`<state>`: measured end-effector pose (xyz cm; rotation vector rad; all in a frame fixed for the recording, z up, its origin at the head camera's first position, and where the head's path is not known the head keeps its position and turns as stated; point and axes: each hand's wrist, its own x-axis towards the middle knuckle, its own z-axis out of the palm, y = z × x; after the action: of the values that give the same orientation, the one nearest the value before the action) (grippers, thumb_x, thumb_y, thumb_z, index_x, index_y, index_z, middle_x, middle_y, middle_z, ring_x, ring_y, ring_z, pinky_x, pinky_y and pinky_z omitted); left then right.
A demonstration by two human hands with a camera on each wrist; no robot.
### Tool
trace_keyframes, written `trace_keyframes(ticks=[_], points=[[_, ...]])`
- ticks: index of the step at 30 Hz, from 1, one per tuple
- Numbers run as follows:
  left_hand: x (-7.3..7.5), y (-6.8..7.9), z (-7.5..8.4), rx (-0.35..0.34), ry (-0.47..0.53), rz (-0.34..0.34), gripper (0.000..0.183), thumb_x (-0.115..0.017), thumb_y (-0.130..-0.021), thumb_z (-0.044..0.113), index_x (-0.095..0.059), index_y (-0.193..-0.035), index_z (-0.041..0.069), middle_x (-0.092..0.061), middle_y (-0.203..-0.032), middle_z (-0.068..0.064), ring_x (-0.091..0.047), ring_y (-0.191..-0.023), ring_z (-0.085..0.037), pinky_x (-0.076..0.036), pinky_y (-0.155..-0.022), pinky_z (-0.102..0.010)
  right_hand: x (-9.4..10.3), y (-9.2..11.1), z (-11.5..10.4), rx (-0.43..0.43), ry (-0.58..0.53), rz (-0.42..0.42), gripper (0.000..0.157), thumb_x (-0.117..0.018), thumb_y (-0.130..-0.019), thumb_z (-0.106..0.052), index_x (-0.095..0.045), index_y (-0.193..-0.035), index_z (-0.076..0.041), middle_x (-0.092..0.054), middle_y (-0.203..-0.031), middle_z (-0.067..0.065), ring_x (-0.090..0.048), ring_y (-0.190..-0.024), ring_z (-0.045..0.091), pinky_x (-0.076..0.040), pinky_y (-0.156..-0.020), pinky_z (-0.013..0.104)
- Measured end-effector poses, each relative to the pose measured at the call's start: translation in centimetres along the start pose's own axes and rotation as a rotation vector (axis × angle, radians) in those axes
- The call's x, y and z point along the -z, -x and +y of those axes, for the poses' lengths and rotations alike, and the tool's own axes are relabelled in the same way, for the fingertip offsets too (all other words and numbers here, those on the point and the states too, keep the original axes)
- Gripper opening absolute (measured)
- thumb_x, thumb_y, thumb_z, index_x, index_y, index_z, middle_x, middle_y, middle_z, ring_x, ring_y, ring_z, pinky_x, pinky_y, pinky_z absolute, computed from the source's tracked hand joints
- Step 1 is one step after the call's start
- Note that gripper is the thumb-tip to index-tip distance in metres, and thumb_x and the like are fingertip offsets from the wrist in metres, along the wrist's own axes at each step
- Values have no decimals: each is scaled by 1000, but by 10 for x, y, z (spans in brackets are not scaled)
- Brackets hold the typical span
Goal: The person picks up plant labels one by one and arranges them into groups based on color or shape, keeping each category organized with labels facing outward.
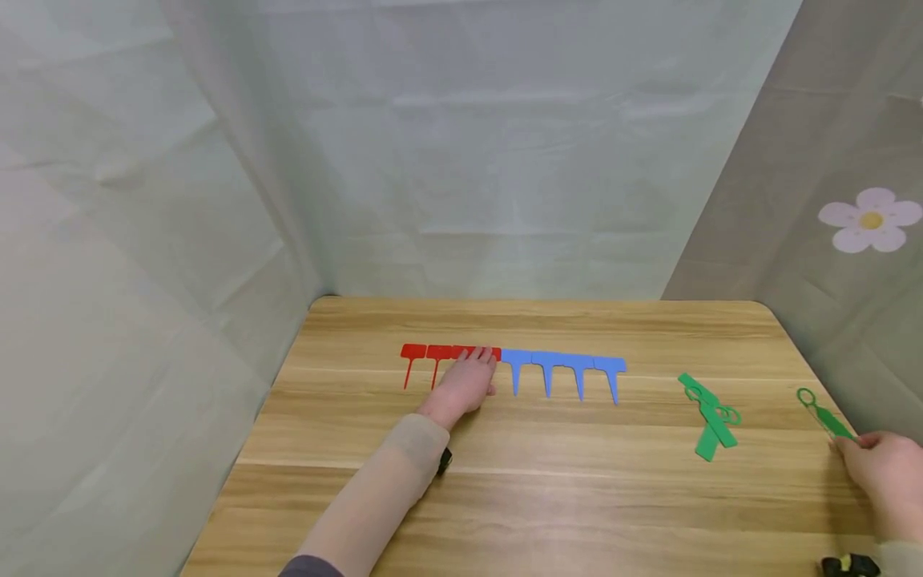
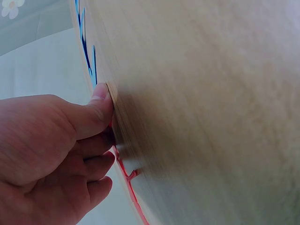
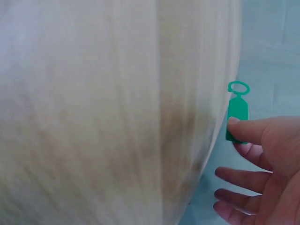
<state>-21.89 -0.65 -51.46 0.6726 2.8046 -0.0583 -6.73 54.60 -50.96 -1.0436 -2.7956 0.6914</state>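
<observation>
In the head view, my left hand (image 1: 469, 381) reaches over a row of red T-shaped plant labels (image 1: 413, 351), its fingers extended across the right-hand ones and hiding their stems. Seen from the left wrist, the left hand (image 2: 61, 145) has its thumb and fingertips down at the table beside a red label (image 2: 136, 199). At the far right, my right hand (image 1: 883, 473) pinches a green tag with a ring end (image 1: 832, 421). The right wrist view shows the green tag (image 3: 238, 112) between thumb and index finger, ring upward, while the other fingers of the right hand (image 3: 281, 159) spread loosely.
Blue T-shaped plant labels (image 1: 548, 361) continue the row to the right, heads side by side, stems toward me. A small overlapping pile of green ring tags (image 1: 714, 421) lies right of them. Fabric walls (image 1: 505, 160) enclose the wooden table (image 1: 577, 497) at the back and sides.
</observation>
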Motion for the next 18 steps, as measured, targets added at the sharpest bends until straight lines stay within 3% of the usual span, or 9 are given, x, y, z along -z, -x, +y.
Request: trace_keyframes(ticks=[6, 9, 11, 13, 15, 18], points=[[0, 0, 0, 2, -1, -3, 65, -62, -110, 30, -40, -165, 3, -32, -173, -13, -26, -161, -31, -21, -131, -46, 8, -1, -10, -3, -188, 13, 60, -48, -111, -28, -44, -140, 24, -48, -137, 46, -51, -116, 57, -46, -78, 47], [0, 0, 1, 0, -5, -2, 65, -62, -110, 31, -40, -165, 4, -33, -173, -13, -26, -161, -31, -22, -131, -46, 13, -2, -20, -32, -259, 12, 69, -44, -113, -39, -41, -150, 19, -50, -138, 41, -56, -102, 42, -46, -73, 35], [0, 1, 1, -2, -8, -2, 65, -62, -110, 31, -40, -165, 3, -32, -173, -13, -26, -161, -31, -22, -131, -46, 17, -1, -27, -35, -280, 16, 74, -47, -111, -47, -46, -149, 16, -58, -126, 32, -54, -89, 26, -41, -65, 29], [0, 1, 1, -4, -9, -1, 65, -62, -110, 31, -40, -165, 3, -32, -173, -13, -26, -161, -31, -22, -131, -46, 22, 0, -35, -44, -308, 15, 70, -54, -107, -55, -63, -138, 7, -67, -106, 8, -50, -81, 11, -41, -63, 26], [1, 1, 1, -4, -9, -1, 65, -62, -110, 31, -40, -165, 3, -32, -173, -13, -26, -161, -31, -22, -131, -46, 25, 2, -43, -61, -358, 8, 51, -63, -101, -61, -80, -114, -15, -65, -87, -20, -50, -83, -1, -43, -67, 22], [1, 1, 1, -4, -13, 2, 65, -62, -110, 31, -40, -165, 3, -32, -173, -13, -26, -161, -31, -22, -131, -46, 24, 6, -56, -34, -450, -10, 20, -73, -94, -62, -79, -86, -45, -51, -77, -48, -56, -106, -9, -48, -84, 15]])
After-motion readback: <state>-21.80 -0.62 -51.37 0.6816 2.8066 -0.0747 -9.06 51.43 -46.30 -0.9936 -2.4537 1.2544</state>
